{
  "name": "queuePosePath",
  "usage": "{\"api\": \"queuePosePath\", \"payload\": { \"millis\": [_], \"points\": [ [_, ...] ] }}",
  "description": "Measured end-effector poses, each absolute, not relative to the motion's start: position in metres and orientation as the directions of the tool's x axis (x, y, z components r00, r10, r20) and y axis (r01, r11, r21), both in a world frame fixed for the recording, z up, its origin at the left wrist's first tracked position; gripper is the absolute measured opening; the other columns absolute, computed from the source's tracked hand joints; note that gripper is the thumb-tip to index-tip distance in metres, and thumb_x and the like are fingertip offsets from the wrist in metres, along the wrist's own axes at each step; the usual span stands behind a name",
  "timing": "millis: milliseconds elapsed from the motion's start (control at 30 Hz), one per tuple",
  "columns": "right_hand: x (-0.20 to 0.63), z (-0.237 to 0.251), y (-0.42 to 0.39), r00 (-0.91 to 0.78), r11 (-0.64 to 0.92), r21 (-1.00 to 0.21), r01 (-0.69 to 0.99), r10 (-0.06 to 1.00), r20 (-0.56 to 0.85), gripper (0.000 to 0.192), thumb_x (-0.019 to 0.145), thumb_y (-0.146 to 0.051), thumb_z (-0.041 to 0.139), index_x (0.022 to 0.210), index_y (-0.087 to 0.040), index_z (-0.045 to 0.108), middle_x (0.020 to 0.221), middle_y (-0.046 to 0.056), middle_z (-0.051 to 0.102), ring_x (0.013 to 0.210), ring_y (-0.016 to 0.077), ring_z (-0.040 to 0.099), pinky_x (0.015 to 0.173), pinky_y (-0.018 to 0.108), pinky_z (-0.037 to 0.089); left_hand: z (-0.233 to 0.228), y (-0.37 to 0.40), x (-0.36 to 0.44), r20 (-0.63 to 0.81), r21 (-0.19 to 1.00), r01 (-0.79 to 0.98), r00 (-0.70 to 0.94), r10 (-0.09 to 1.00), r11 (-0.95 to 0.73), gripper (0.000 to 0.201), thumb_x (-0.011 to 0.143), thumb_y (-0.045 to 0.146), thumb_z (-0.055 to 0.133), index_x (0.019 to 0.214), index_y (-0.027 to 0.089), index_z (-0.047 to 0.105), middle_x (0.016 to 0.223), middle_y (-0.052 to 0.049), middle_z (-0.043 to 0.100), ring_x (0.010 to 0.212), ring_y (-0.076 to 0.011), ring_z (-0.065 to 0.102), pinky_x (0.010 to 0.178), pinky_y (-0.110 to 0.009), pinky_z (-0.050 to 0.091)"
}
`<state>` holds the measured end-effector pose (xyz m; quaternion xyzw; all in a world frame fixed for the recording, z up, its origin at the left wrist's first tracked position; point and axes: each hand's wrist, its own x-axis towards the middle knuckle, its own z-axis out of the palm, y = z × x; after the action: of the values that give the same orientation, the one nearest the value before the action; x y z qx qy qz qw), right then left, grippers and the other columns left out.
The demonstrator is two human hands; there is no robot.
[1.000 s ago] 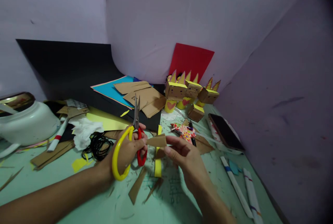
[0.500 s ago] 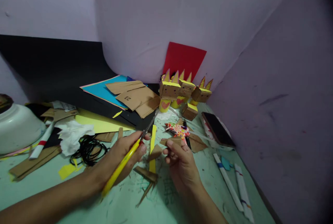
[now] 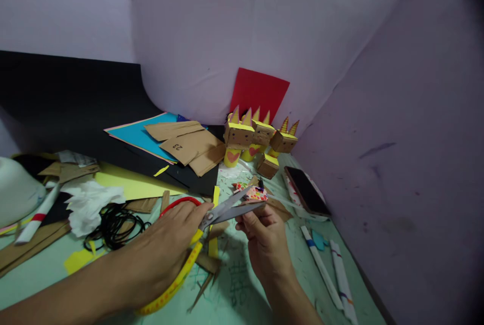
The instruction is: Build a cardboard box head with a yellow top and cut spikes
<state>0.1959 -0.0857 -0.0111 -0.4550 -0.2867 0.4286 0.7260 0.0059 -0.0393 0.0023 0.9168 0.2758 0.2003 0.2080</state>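
My left hand [image 3: 166, 249] is closed around scissors [image 3: 209, 217] with a red handle loop and a yellow one. Their blades are spread and reach right, with the lower blade's tip beside the fingers of my right hand [image 3: 269, 247]. That hand pinches a small piece of cardboard [image 3: 260, 202], seen nearly edge-on and partly hidden by the blade. Beneath the hands lie a yellow paper strip [image 3: 214, 248] and cardboard scraps [image 3: 207, 263]. Just behind the blades is a colourful patterned item [image 3: 257, 194].
Box-headed cardboard figures with horns [image 3: 239, 136] stand at the back before a red sheet [image 3: 260, 94]. Cardboard pieces [image 3: 189, 144] lie on blue paper to the left. Black cord [image 3: 115, 226] and crumpled tissue [image 3: 91, 204] sit left; a phone [image 3: 306, 189] and white sticks [image 3: 321, 267] right.
My left hand has turned the scissors from pointing away, blades together, to pointing right with blades apart at the cardboard. My right hand still pinches the piece. The view has shifted slightly.
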Motion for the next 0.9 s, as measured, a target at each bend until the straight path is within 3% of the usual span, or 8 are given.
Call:
{"api": "queuePosePath", "payload": {
  "millis": [167,400,900],
  "points": [
    [0.199,-0.013,-0.086,0.481,0.251,-0.909,-0.333,0.874,0.064,0.019,0.063,-0.029,0.08,0.071,-0.017,0.067,0.062,-0.002,0.066,0.052,0.0095,0.056,0.052,0.021,0.047,0.007,-0.043,0.006,0.294,0.405,0.455,0.756,0.584,-0.793,0.062,0.08,0.006,0.031,0.14,0.023,0.029,0.124,-0.011,0.054,0.113,-0.0247,0.049,0.097,-0.043,0.041],
    [0.203,-0.019,-0.087,0.425,0.291,-0.914,-0.281,0.892,0.154,0.015,0.066,-0.025,0.079,0.075,-0.019,0.068,0.066,-0.002,0.066,0.059,0.0109,0.06,0.058,0.021,0.048,0.014,-0.044,0.009,0.242,0.414,0.465,0.772,0.588,-0.782,0.058,0.08,0.006,0.027,0.135,0.021,0.035,0.121,-0.012,0.056,0.109,-0.0257,0.052,0.095,-0.044,0.043],
    [0.2,-0.022,-0.087,0.435,0.289,-0.905,-0.311,0.89,0.134,0.015,0.065,-0.025,0.079,0.074,-0.019,0.068,0.065,-0.003,0.066,0.06,0.0105,0.061,0.058,0.02,0.049,0.004,-0.041,0.009,0.196,0.443,0.494,0.761,0.618,-0.748,0.059,0.08,0.008,0.031,0.137,0.023,0.036,0.12,-0.011,0.058,0.108,-0.0264,0.054,0.094,-0.047,0.044]
  ]
}}
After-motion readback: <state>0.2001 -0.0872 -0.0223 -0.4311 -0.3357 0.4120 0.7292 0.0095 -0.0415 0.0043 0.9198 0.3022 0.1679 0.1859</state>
